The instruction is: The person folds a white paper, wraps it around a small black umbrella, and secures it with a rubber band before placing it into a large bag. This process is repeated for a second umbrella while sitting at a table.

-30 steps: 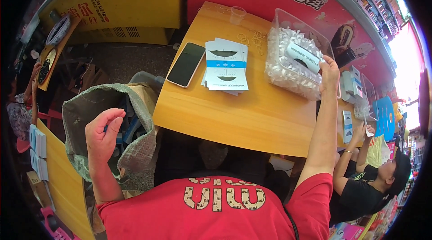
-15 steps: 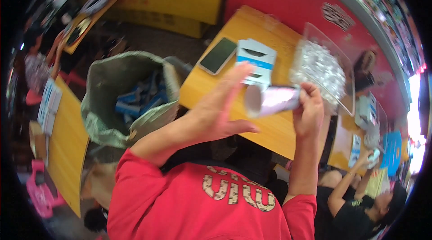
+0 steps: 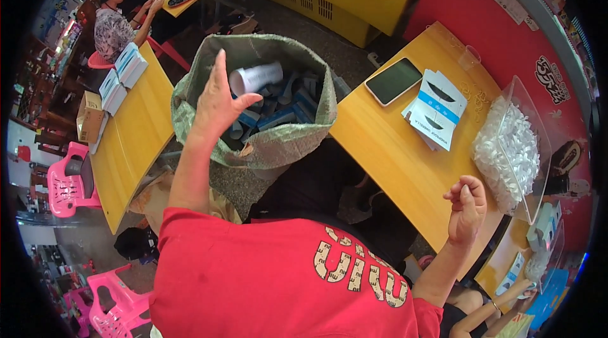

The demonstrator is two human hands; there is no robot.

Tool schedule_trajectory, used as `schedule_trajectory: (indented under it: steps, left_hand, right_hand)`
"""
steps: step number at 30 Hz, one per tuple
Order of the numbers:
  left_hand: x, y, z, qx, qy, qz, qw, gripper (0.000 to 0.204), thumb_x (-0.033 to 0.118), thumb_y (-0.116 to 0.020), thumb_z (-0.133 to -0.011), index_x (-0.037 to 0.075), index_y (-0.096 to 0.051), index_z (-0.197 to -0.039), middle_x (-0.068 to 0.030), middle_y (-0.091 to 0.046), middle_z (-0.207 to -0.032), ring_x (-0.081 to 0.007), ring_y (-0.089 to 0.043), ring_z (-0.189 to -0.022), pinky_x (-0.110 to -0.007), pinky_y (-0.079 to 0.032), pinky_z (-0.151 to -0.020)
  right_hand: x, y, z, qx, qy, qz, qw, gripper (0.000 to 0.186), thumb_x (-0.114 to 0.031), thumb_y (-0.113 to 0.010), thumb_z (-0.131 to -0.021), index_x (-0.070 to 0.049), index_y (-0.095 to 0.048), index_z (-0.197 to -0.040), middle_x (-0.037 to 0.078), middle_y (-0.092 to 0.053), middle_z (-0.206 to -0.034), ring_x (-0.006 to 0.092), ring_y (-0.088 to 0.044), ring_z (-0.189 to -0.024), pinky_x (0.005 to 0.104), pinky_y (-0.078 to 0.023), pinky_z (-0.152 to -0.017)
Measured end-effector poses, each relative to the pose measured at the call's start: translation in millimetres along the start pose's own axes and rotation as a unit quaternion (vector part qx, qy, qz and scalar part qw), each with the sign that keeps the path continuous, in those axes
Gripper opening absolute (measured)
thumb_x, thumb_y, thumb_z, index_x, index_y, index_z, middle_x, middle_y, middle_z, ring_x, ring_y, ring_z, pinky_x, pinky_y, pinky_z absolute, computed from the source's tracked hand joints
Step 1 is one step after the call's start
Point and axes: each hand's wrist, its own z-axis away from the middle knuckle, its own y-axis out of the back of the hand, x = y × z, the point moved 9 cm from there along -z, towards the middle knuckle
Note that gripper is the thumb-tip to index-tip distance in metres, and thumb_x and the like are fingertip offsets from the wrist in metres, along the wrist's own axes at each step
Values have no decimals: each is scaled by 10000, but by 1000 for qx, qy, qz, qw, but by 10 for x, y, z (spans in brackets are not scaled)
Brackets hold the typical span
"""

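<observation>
Over the mouth of a large green woven sack (image 3: pixel 285 159), my left hand (image 3: pixel 218 100) is open, thumb and fingers spread wide. A white rolled-card tube (image 3: pixel 256 78), slightly blurred, is just beside its fingers, inside the sack's opening; I cannot tell whether it touches the hand. Several blue-and-white rolled pieces (image 3: pixel 285 116) lie in the sack below. My right hand (image 3: pixel 467 208) hovers above the near right part of the wooden table (image 3: pixel 392 154), fingers curled in, with nothing seen in them. Printed cards (image 3: pixel 437 110) with a blue band lie stacked on that table.
A dark phone (image 3: pixel 394 81) lies beside the cards. A clear bin (image 3: pixel 510 148) of small shiny whitish pieces stands at the table's right. Clear rings (image 3: pixel 475 94) lie near it. Another table (image 3: pixel 133 148), pink chairs (image 3: pixel 71 179) and a seated person (image 3: pixel 117 27) are at left.
The white tube has gone from my right hand to the sack's opening. My left hand has moved left over the sack; my right hand has drawn back. The view has shifted.
</observation>
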Motion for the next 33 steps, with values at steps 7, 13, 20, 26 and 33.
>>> schedule_trajectory:
  steps: [7, 13, 20, 26, 33]
  left_hand:
    - [1643, -94, -233, -46, -272, 207, 939, 359, 143, -631, -698, 31, -515, -1019, -131, -542, -1022, -266, -529, -938, -314, -431, -783]
    - [2860, -1966, 39, -302, -419, 76, 853, 403, 242, -627, -695, 14, -496, -1000, -122, -541, -964, -275, -499, -947, -364, -418, -777]
    - [2807, -2757, 74, -436, -405, 9, 804, 303, 179, -626, -686, -3, -490, -887, -143, -516, -938, -293, -491, -934, -376, -406, -796]
    - [2786, -2770, 143, -454, -415, -36, 787, 193, 140, -495, -777, -5, -489, -904, -156, -517, -949, -301, -494, -927, -382, -410, -780]
    - [2822, -2467, 9, -329, -384, 8, 863, 161, 148, -459, -782, 64, -587, -734, -90, -586, -668, -273, -571, -702, -371, -456, -633]
  right_hand:
    - [180, 90, 79, -9, -54, 39, 998, 139, -25, -464, -799, 15, -516, -922, 59, -548, -774, 125, -529, -701, 255, -447, -663]
    - [208, 236, 158, 15, -57, 22, 998, 142, -26, -460, -803, 8, -519, -927, 49, -551, -783, 117, -527, -705, 246, -441, -676]
    - [282, 626, 299, 22, -94, 27, 995, 134, -28, -464, -790, 13, -520, -905, 67, -550, -760, 136, -529, -685, 252, -442, -662]
    - [462, 640, 231, 23, -107, 3, 994, 130, -33, -473, -791, 13, -521, -903, 61, -554, -758, 127, -528, -688, 248, -442, -661]
    - [435, 440, 255, -25, -118, 13, 993, 127, -39, -476, -801, 7, -522, -910, 39, -549, -769, 108, -527, -699, 239, -446, -671]
